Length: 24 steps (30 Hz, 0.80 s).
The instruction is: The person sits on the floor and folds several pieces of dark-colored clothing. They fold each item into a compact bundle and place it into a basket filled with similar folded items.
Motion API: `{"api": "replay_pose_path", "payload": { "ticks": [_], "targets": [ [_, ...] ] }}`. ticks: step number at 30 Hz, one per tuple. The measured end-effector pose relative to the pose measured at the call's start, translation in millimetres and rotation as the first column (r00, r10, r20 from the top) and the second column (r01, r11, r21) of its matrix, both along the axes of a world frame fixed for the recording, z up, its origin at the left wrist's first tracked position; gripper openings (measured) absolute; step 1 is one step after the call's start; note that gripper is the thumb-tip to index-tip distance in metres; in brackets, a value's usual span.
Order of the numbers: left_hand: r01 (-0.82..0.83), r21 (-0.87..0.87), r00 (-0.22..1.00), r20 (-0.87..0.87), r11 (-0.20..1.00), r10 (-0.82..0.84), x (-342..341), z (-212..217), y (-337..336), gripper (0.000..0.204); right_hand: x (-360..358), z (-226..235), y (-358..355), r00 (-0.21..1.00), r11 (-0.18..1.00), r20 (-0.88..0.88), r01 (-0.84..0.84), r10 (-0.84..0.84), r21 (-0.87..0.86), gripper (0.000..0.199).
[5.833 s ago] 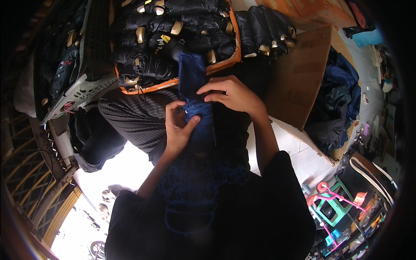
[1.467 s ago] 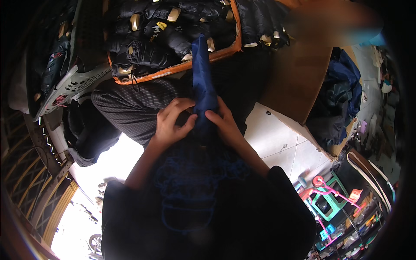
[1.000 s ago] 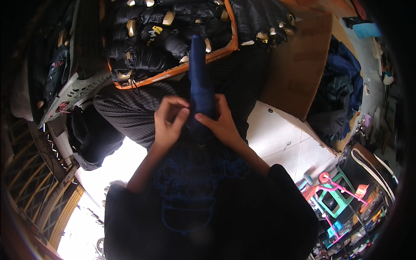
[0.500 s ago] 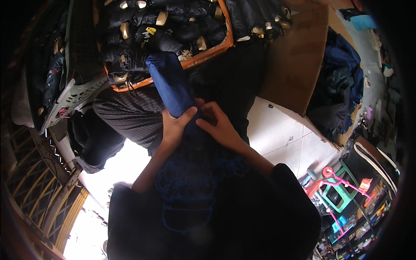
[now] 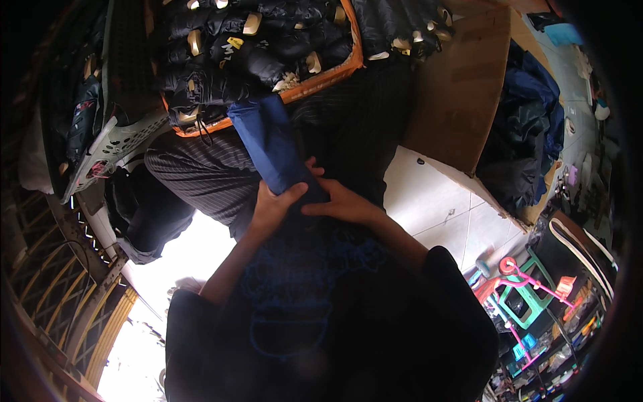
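A long blue folded bundle of cloth (image 5: 271,144) slants from my lap up toward an orange-rimmed basket (image 5: 321,77). My left hand (image 5: 271,208) wraps around its lower end from the left. My right hand (image 5: 338,201) presses on the same end from the right, fingertips meeting the left hand. The basket is packed with several dark rolled bundles carrying pale tags (image 5: 268,37). My legs in striped dark trousers (image 5: 201,177) lie under the bundle.
A brown cardboard box (image 5: 462,87) stands to the right with dark blue cloth (image 5: 529,127) heaped behind it. A grey plastic crate (image 5: 114,141) sits at the left. White tiled floor (image 5: 435,208) shows at the right. Green and pink plastic items (image 5: 522,295) lie at the lower right.
The blue bundle has tilted from upright to leaning left, its top now at the basket's near rim. Both hands stayed on its lower end and slid slightly down.
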State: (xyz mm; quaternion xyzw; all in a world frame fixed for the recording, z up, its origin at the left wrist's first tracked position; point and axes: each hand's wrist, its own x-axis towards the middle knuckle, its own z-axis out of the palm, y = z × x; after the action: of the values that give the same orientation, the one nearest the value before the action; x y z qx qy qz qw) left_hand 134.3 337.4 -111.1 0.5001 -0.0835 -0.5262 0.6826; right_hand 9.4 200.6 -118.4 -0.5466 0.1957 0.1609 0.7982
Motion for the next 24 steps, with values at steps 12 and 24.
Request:
{"api": "replay_pose_path", "payload": {
  "ticks": [12,24],
  "targets": [
    [-0.208,0.121,0.978,-0.002,0.971,0.21,5,3,-13,0.032,6,7,8,0.972,0.984,-0.229,-0.017,0.059,0.179,0.087],
    [-0.149,0.089,0.989,0.003,0.985,0.149,-3,-2,-7,0.029,5,4,22,0.991,0.98,-0.039,0.119,-0.127,-0.162,0.09]
  ]
}}
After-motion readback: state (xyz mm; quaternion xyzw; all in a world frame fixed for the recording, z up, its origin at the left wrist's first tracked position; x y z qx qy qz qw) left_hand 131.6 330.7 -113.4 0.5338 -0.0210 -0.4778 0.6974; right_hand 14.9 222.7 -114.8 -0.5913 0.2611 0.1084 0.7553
